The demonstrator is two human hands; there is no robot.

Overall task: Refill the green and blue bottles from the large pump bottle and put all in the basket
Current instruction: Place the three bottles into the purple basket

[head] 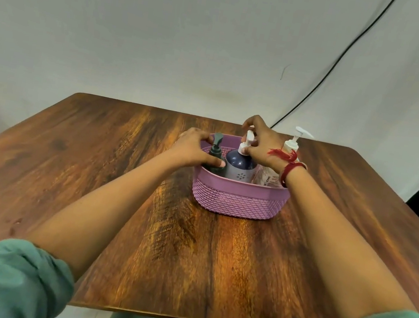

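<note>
Head view, looking forward and down onto a basket (240,184) set on a wooden table (117,171), a little right of centre and well out from the body. Finds all three bottles inside it, long axes upright. Places the green bottle (215,150) at the left end, the blue bottle (239,165) in the middle just beside it, and the large pump bottle (291,144) at the right end with its white spout pointing right.

Wraps the left hand (191,147) round the green bottle, thumb across the near side of the body, fingers curled round the far side up by the pump. Pinches the blue bottle's white pump neck with the right hand (260,145), thumb at the collar, other fingers arched over the pump head. Keeps the arms uncrossed: left nearest green, right nearest blue, with the red thread bracelet (289,166) close in front of the large pump bottle.

Cannot tell whether the bases sit flat on the basket floor, hidden by the near wall.

Looks close to finished, judging by all three bottles being in. Probably calls for loosening both grips and lifting straight up along the upright axes, then back toward the body, to avoid tipping the tall pumps sideways. Risks a knock to the large pump bottle from the right side.
</note>
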